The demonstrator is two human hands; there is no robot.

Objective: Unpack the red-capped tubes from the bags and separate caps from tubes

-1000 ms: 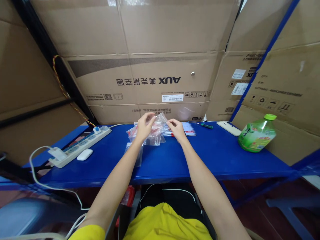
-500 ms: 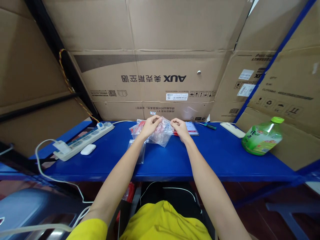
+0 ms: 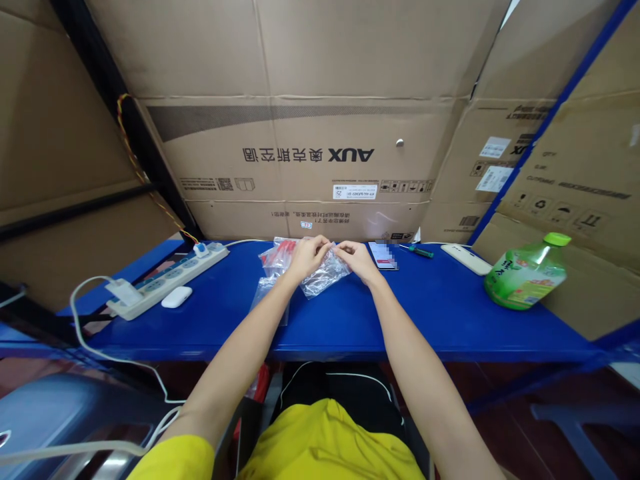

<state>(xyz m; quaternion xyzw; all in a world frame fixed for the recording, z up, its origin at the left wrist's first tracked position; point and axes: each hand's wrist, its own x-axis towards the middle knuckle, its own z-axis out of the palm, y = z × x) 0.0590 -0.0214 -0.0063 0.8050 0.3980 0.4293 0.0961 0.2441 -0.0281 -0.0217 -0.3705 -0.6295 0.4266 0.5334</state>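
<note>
Between my two hands hangs a clear plastic bag, crinkled and partly resting on the blue table. My left hand pinches its upper edge from the left. From the right, my right hand pinches the same edge close by, fingertips almost meeting. Left of my left hand lie plastic bags with red contents, partly covered by that hand; what the red things are I cannot make out. Under my left forearm is another clear bag lying flat.
A phone and a green screwdriver lie right of my hands. Farther right are a cream power bank or phone-like slab and a green bottle. Left are a power strip and a white earbud case. Cardboard walls the back.
My right hand has moved slightly left, closer to my left hand. The bag between them now lies lower and flatter, and the red inside it no longer shows. More of the phone is visible.
</note>
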